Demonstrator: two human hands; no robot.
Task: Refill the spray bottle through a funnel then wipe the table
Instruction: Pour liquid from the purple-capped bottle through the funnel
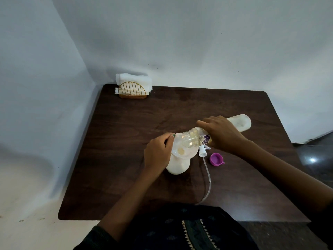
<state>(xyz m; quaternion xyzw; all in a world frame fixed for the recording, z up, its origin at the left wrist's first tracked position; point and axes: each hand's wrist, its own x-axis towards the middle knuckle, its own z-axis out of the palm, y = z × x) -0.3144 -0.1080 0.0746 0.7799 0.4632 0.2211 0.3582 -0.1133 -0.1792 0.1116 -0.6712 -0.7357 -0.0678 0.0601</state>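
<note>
Right now your right hand (222, 135) grips the refill bottle (216, 131), tipped toward nine o'clock, mouth over the funnel (182, 150) — your left hand (158, 153) pinches its rim atop the spray bottle (177, 166). At three o'clock lie the spray head (203, 150) and purple cap (216, 159).

You are working over a dark wood-grain surface (126, 141) with a dull sheen, tipping a clear, glossy plastic refill bottle (239, 123) into a translucent plastic funnel (180, 150). The spray bottle (177, 166) is showing milky, smooth plastic. Soft white napkins (133, 79) are sitting in a gold wire-metal holder (132, 89).
</note>
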